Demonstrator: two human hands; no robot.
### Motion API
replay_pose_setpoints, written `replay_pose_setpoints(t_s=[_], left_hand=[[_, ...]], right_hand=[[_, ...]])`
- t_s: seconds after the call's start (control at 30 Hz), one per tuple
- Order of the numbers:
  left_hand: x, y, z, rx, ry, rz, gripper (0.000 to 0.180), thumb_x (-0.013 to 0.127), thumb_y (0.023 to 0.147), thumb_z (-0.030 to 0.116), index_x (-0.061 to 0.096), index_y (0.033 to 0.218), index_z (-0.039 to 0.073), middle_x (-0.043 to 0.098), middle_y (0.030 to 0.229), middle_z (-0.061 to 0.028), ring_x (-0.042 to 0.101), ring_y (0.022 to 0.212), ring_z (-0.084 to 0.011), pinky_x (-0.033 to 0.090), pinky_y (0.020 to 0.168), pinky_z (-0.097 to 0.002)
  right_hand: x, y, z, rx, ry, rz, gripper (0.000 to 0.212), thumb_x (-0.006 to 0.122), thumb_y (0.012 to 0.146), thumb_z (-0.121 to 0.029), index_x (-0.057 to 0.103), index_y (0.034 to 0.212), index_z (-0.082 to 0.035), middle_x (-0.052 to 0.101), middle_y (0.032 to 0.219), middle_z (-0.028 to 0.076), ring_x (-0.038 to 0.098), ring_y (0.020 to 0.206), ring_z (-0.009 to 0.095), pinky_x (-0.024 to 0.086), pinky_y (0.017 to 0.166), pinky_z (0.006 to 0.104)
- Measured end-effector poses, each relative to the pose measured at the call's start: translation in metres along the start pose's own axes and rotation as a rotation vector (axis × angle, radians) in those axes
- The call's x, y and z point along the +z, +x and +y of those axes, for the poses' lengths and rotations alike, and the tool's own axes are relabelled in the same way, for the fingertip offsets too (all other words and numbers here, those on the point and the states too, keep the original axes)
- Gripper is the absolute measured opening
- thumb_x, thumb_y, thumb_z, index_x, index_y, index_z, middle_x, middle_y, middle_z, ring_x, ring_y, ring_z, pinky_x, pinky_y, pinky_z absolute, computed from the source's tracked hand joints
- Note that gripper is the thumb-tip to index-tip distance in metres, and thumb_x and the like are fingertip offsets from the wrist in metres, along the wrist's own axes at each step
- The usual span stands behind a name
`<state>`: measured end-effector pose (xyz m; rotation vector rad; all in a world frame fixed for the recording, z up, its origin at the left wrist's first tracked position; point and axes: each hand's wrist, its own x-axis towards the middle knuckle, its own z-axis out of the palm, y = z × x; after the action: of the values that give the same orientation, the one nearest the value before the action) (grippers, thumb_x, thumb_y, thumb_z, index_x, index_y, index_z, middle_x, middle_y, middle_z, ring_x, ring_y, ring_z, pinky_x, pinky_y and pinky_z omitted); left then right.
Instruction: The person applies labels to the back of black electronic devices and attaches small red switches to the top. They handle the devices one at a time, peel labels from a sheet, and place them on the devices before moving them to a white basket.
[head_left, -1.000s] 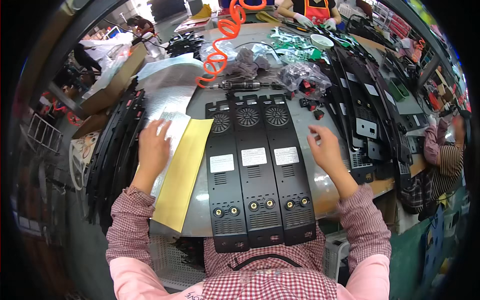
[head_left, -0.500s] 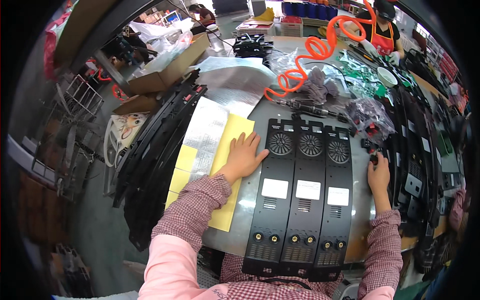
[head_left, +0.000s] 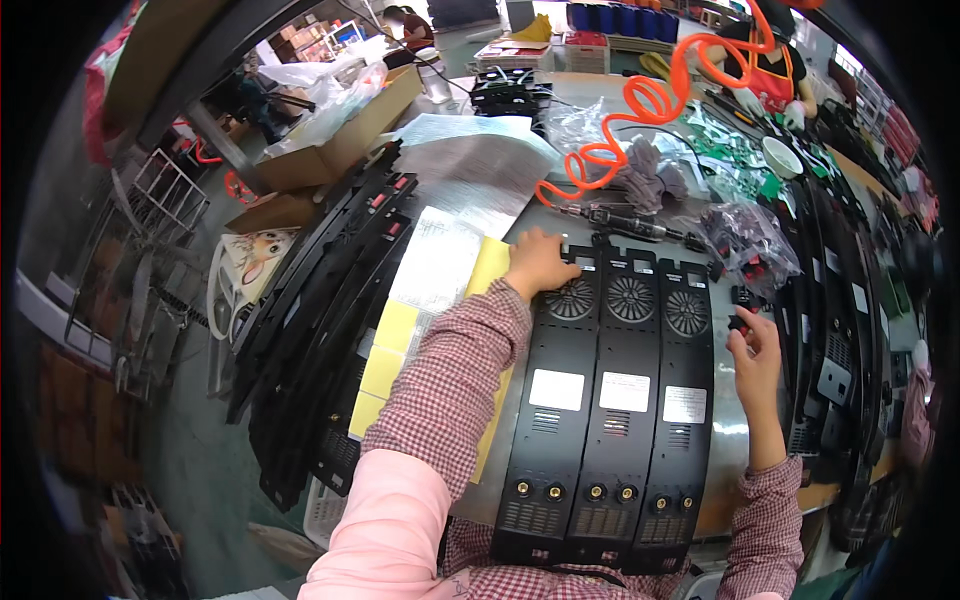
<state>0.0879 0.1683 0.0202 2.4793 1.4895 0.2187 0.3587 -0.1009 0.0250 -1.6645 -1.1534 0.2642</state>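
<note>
Three long black panels (head_left: 623, 340) lie side by side on the metal table, each with a round fan grille, a white label, slotted vents and two brass-coloured fittings. My left hand (head_left: 538, 264) is closed at the upper left corner of the left panel (head_left: 556, 390), thumb on its face; its other fingertips are partly hidden. To the right of the panels, my right hand (head_left: 757, 350) pinches a small black and red part (head_left: 739, 322), mostly covered by the fingers. Yellow label sheets (head_left: 490, 262) with white ones (head_left: 436, 255) lie under and beside my left forearm.
A power screwdriver (head_left: 640, 222) with a coiled orange hose (head_left: 650, 100) lies beyond the panels. Near it is a clear bag of small parts (head_left: 750, 245). Stacked black panels flank both sides (head_left: 300, 350). Across the table, a gloved person in an orange apron (head_left: 770, 85) works.
My left hand has moved from the yellow sheets up and right to the left panel's top corner. My right hand has lifted slightly with the small part. The view has shifted a little.
</note>
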Motion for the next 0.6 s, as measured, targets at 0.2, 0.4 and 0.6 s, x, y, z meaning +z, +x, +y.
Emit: replay_pose_setpoints(t_s=[0.2, 0.4, 0.6], left_hand=[[-0.027, 0.000, -0.027, 0.186, -0.705, 0.125, 0.037, 0.081, 0.073, 0.014, 0.058, 0.101, 0.005, 0.064, 0.085, -0.0082, 0.064, 0.079, -0.0208, 0.052, 0.070, -0.0325], [-0.109, -0.055, 0.013, 0.003, -1.512, -0.069, 0.033, 0.072, 0.087, 0.004, 0.060, 0.118, 0.006, 0.068, 0.099, -0.0082, 0.065, 0.076, -0.0128, 0.055, 0.068, -0.0265], [-0.148, -0.099, 0.007, 0.050, -1.735, -0.147, 0.023, 0.069, 0.093, 0.012, 0.064, 0.114, 0.004, 0.070, 0.098, -0.0047, 0.067, 0.083, -0.0130, 0.056, 0.075, -0.0263]], right_hand=[[0.019, -0.013, -0.104, -0.023, 0.188, -0.159, 0.033, 0.071, 0.086, -0.003, 0.068, 0.119, -0.003, 0.054, 0.113, 0.005, 0.057, 0.086, 0.009, 0.056, 0.077, 0.0215], [0.022, -0.030, -0.159, -0.097, 0.365, -0.199, 0.042, 0.072, 0.084, 0.004, 0.064, 0.125, 0.000, 0.053, 0.118, 0.007, 0.056, 0.095, 0.009, 0.059, 0.081, 0.0210], [0.022, -0.038, -0.197, -0.394, 0.166, -0.180, 0.035, 0.074, 0.082, 0.003, 0.069, 0.116, -0.002, 0.059, 0.117, 0.009, 0.063, 0.097, 0.013, 0.058, 0.080, 0.0251]])
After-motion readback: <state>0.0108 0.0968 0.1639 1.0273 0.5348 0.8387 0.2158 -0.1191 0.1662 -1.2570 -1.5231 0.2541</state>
